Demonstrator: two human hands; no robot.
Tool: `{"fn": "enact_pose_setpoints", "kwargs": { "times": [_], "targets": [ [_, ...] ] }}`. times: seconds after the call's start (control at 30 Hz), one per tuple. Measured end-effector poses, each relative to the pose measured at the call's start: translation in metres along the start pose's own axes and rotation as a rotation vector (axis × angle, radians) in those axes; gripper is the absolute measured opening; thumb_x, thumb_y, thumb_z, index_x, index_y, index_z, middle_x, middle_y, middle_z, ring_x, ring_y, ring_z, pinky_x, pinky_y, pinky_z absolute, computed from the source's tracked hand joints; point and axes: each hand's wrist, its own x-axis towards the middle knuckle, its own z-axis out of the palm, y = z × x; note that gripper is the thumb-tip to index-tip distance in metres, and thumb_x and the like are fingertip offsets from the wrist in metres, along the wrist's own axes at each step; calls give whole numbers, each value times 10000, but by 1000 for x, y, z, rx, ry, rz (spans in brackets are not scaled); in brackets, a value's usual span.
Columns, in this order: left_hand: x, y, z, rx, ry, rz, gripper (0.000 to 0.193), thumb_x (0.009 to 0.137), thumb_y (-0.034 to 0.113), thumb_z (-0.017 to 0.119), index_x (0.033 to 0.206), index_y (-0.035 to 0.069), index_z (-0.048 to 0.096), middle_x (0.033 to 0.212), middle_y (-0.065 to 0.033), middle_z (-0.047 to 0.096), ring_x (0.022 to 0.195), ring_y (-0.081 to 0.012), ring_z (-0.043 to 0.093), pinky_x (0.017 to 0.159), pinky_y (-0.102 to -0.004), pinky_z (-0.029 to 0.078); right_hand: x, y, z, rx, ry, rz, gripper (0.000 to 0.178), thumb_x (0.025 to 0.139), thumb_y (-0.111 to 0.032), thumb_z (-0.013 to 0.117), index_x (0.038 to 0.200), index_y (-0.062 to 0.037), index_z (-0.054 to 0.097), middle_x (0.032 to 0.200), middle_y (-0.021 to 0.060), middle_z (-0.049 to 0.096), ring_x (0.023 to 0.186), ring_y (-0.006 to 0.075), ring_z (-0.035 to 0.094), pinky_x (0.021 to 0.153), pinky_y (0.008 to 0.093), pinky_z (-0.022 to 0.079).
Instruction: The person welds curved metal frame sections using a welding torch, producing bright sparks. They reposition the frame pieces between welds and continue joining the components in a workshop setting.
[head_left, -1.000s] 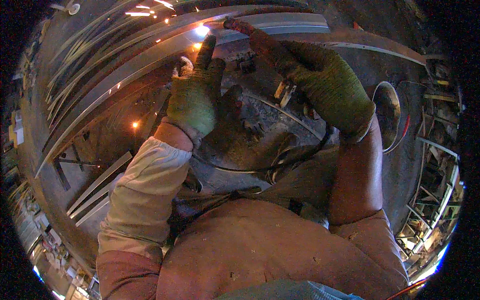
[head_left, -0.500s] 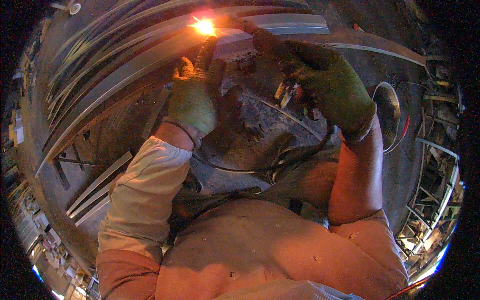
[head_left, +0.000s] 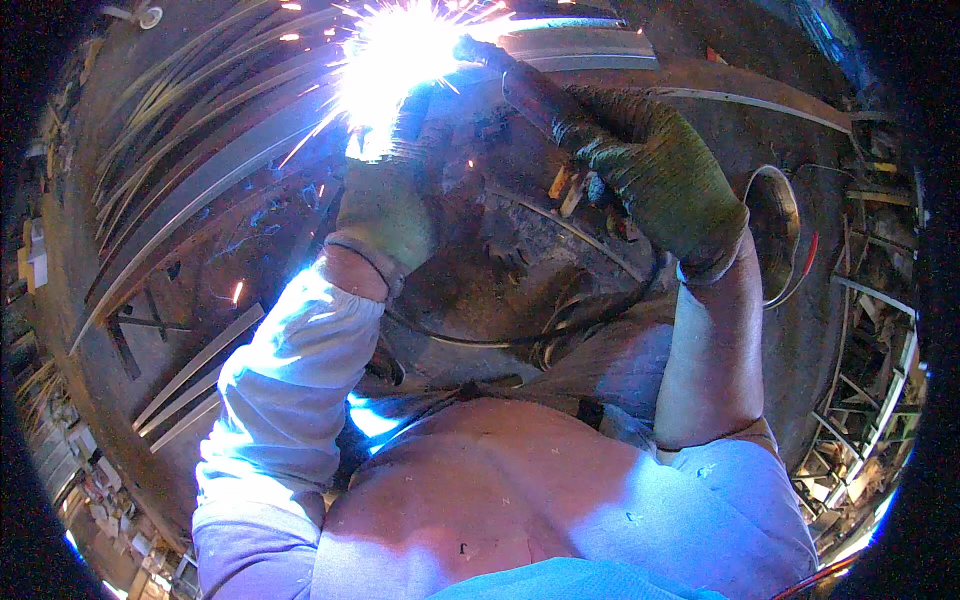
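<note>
On the left, thin metal strips (head_left: 140,150) lie in curved rows. Nearer the body, some short metal bars (head_left: 200,365) lie side by side. Next comes the left hand (head_left: 388,205), in a green glove, below a big white light (head_left: 400,62) with sparks flying out. The glare hides its fingers, so I cannot tell how far open it is or if it touches anything. A long grey bar (head_left: 590,62) reaches out to the right of the light. The dark welding tool (head_left: 535,98) points its tip at the light's right edge. The right hand (head_left: 665,170), gloved too, is closed around the tool's back end.
</note>
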Motion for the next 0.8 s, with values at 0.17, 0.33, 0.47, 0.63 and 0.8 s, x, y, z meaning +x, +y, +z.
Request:
{"fn": "enact_pose_setpoints", "kwargs": {
  "times": [0.17, 0.33, 0.47, 0.63, 0.8],
  "targets": [
    [2, 1, 3, 3, 7, 11, 664, 900, 397, 799, 1470, 102, 628, 1630, -227, 501, 1264, -559, 625, 1069, -635, 519, 0, -6, 3, -8, 27, 19, 440, 1110, -208, 659, 1538, -106, 667, 924, -33, 766, 700, 13, 615, 545, 211, 475],
    [2, -2, 3, 76, 41, 6, 666, 892, 383, 807, 1470, 106, 628, 1605, -227, 531, 1263, -549, 629, 1062, -629, 526, -3, 3, -5, -71, 24, -15, 435, 1109, -232, 661, 1523, -98, 681, 993, -46, 754, 731, 29, 585, 632, 229, 482],
    [7, 5, -10, -21, 154, 115, 669, 866, 330, 833, 1461, 104, 628, 1527, -229, 603, 1238, -517, 656, 1043, -596, 550, -15, -4, -8, -79, 33, -8, 455, 1093, -306, 698, 1493, -88, 700, 987, -49, 729, 723, 49, 559, 639, 243, 467],
    [8, 38, -34, -437, 181, 202, 680, 843, 282, 854, 1453, 87, 623, 1459, -227, 648, 1212, -503, 677, 1025, -570, 570, -30, -18, -6, -134, 44, 124, 489, 1081, -371, 724, 1480, -89, 709, 965, -70, 700, 726, 37, 539, 632, 231, 444],
    [-2, 52, -43, -662, 117, 181, 695, 820, 234, 874, 1444, 70, 618, 1392, -226, 692, 1187, -488, 698, 1007, -543, 589, -31, -10, -2, -38, 8, 83, 455, 1090, -358, 713, 1472, -110, 719, 962, -77, 688, 729, 22, 523, 634, 214, 433]
  ]
}}
